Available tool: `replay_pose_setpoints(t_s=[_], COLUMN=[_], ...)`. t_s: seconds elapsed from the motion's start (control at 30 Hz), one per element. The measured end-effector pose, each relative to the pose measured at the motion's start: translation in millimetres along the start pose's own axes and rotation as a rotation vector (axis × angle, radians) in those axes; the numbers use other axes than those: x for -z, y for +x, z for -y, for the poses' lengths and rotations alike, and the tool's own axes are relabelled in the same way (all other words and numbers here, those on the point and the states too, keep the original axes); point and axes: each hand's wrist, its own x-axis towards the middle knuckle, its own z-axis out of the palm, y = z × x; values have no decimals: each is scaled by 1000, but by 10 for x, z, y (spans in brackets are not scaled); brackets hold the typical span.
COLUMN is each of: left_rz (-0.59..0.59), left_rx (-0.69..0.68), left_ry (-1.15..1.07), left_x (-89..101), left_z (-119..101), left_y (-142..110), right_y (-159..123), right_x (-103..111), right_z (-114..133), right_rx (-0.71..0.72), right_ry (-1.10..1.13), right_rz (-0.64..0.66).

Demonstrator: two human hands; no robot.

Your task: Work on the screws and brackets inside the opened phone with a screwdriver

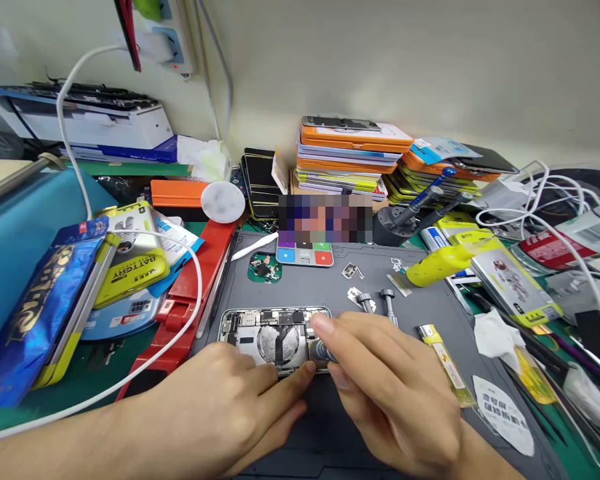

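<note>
We have the opened phone [275,340] flat on the grey mat [310,285], insides up, long axis running left to right. Our right hand [400,387] pinches a ridged tool [324,352] over its right end; our left hand [220,400] rests fingers at its near edge, whether gripping we cannot tell.

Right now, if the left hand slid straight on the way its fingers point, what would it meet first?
Probably the dark tool held in the right hand, just past the left hand's fingers, though depth there is unclear.
</note>
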Motion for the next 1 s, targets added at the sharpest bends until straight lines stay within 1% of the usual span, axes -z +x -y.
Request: replay_pose_setpoints(t_s=[0.13,0.37,0.53,0.73,0.87,1.0], left_rz=[44,17,-23,7,-18,0], left_rx=[-8,-25,-24,-14,-23,-20], left_ry=[-48,-15,-11,-61,-39,-40], left_x=[10,49,77,37,10,7], left_z=[0,-6,-2,-6,1,13], left_y=[0,36,53,41,22,14], right_y=[14,8,19,22,1,-8], right_x=[2,-50,-67,-86,-120,-142], right_z=[1,-7,4,19,3,-13], right_rx=[31,-6,-24,-7,3,16], right_ry=[19,34,65,69,41,48], right_rz=[-7,-17,-44,-23,-20,-23])
